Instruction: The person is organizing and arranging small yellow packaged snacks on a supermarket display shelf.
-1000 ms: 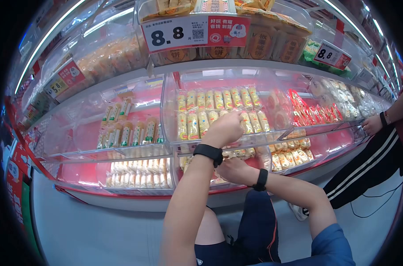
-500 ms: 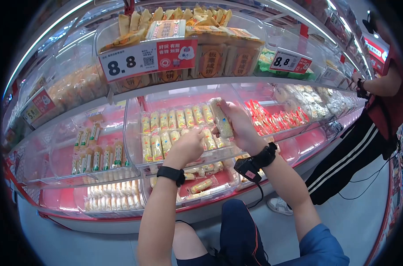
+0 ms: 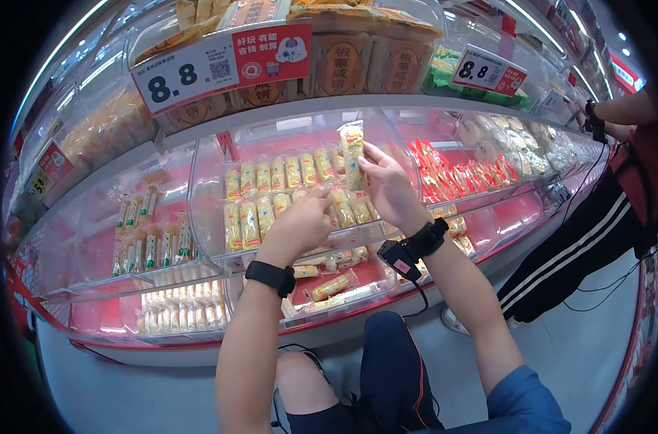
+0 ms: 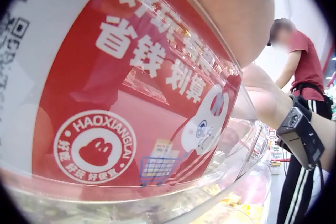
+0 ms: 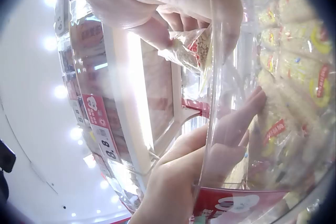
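In the head view the right hand [image 3: 394,189] holds a clear-wrapped, pale yellow stick snack [image 3: 351,153] upright between thumb and fingers, above the upper clear bin. The left hand [image 3: 300,226] reaches over that bin's front edge to the wrapped snacks [image 3: 278,173], which lie in two rows. In the right wrist view the left hand [image 5: 199,148] has its fingers extended against the wrapped snacks [image 5: 286,103], while the right hand [image 5: 163,3] pinches the end of its packet [image 5: 191,50]. Part of the left hand [image 4: 231,8] fills the top of the left wrist view.
Below, a lower bin holds loose packets [image 3: 330,286]. Green-labelled snacks [image 3: 152,246] lie left, red packets [image 3: 445,173] right. A shelf with price signs [image 3: 220,69] crosses above. Another person in striped trousers [image 3: 568,267] stands right.
The right hand has come up from the lower bin with a packet, which has turned more upright over the last half second. The left hand remains at the upper bin; the head view has shifted.
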A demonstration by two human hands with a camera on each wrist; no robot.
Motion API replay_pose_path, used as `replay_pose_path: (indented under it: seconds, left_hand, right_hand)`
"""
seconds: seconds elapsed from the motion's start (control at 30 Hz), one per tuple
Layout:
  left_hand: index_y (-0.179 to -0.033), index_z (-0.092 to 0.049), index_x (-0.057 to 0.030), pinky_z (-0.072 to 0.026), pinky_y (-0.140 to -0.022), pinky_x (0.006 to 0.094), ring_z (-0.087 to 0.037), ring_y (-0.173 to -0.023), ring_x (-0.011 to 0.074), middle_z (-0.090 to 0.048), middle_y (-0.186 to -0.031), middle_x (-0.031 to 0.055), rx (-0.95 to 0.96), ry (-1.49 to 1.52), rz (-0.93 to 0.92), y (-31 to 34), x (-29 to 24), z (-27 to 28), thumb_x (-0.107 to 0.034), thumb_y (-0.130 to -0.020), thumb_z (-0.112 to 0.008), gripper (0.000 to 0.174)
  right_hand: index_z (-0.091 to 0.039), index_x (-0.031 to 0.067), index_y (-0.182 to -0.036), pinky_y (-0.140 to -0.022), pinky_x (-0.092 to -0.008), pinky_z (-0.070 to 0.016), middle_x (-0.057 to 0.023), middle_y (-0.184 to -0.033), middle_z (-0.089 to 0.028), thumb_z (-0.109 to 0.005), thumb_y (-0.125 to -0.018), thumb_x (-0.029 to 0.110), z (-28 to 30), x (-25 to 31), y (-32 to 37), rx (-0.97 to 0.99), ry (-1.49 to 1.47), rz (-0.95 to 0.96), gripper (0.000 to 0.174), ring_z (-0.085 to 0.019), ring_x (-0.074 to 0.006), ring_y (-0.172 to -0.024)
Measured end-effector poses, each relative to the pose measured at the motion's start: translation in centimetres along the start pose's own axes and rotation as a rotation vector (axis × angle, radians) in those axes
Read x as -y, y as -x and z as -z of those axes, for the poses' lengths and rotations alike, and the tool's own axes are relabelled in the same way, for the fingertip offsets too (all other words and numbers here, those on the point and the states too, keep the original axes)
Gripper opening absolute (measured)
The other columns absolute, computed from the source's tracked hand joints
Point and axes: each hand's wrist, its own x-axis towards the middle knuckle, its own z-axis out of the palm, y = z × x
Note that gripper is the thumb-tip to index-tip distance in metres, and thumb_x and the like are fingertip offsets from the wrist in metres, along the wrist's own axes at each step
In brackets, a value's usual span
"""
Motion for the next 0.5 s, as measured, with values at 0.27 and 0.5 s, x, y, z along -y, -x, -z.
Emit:
replay_pose_path:
  seconds: [0.27,0.5]
  left_hand:
    - [-0.119,-0.054,0.0024,-0.0358,-0.102,0.0358,-0.047,-0.118,0.0331,-0.048,-0.130,0.0194,0.017,-0.032,-0.011,0.1,-0.2,0.2,-0.005,-0.079,-0.041,0.042]
    - [-0.117,-0.055,0.0024,-0.0369,-0.101,0.0367,-0.049,-0.116,0.0333,-0.051,-0.127,0.0192,0.035,-0.020,0.025,0.2,-0.8,0.6,-0.006,-0.080,-0.041,0.041]
  right_hand:
    - [-0.038,-0.0016,-0.130,-0.088,-0.0308,-0.0459,-0.0086,-0.118,-0.051,-0.046,-0.091,0.008,0.6,-0.1,-0.1,0.028,0.020,0.008,0.041,-0.056,-0.0163,-0.103]
    - [-0.032,-0.0015,-0.133,-0.092,-0.0351,-0.0466,-0.0112,-0.121,-0.050,-0.053,-0.087,0.003,1.2,-0.6,-0.4,0.003,0.030,0.069,0.050,-0.055,-0.0210,-0.107]
